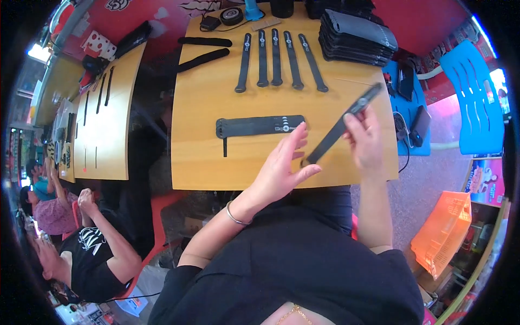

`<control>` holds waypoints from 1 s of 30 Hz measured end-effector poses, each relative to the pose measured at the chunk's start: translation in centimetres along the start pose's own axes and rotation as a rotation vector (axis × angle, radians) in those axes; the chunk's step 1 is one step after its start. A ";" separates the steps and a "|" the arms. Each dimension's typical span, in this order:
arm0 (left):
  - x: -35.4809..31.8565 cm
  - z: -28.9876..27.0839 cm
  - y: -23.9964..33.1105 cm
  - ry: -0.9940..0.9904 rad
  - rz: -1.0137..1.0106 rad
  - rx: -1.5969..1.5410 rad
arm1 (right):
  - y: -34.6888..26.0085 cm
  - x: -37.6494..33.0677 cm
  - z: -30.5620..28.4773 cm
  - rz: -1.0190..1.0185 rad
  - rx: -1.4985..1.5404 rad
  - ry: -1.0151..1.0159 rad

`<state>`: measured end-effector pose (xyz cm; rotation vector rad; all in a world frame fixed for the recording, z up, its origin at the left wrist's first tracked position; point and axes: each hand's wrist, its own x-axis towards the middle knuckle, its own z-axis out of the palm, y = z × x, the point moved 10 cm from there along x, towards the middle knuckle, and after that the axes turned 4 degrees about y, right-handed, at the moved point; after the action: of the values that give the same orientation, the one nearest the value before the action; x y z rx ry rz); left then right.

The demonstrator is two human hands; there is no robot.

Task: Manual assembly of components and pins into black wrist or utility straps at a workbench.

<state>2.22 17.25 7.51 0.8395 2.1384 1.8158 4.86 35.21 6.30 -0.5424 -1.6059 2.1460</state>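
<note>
My right hand (365, 138) pinches a long black strap (331, 136) with a rounded end, tilted over the right part of the table. Beside the strap's lower end is my left hand (281, 165), its fingers stretched out; whether they touch the strap I cannot tell. To the left lies an overlapping stack of similar black straps (249, 128) with pale markings. A short narrow black strip (225, 148) sticks out below that stack. Farther back, several black straps (276, 59) are laid side by side, rounded ends toward me.
Two dark fuzzy strips (203, 59) lie at the wooden table's (189, 170) far left. A tall pile of black and grey flat pieces (360, 38) stands far right, and a black roll (232, 16) at the back. An orange crate (444, 233) is right; a co-worker (92, 260) sits left.
</note>
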 end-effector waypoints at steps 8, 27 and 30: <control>-3.0 -2.0 -6.3 -0.178 -0.566 -0.381 | 2.0 -2.7 2.8 0.009 0.082 -0.066; -3.0 -12.5 -7.2 0.180 -0.351 -0.054 | 5.9 -2.7 3.1 0.086 -0.109 -0.131; -3.4 -13.9 -7.8 0.220 -0.378 -0.063 | 6.5 -2.7 3.9 0.053 -0.243 -0.190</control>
<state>-4.29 3.19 2.38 0.2048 2.1685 1.8263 4.47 28.99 1.25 -0.4686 -1.9936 2.1075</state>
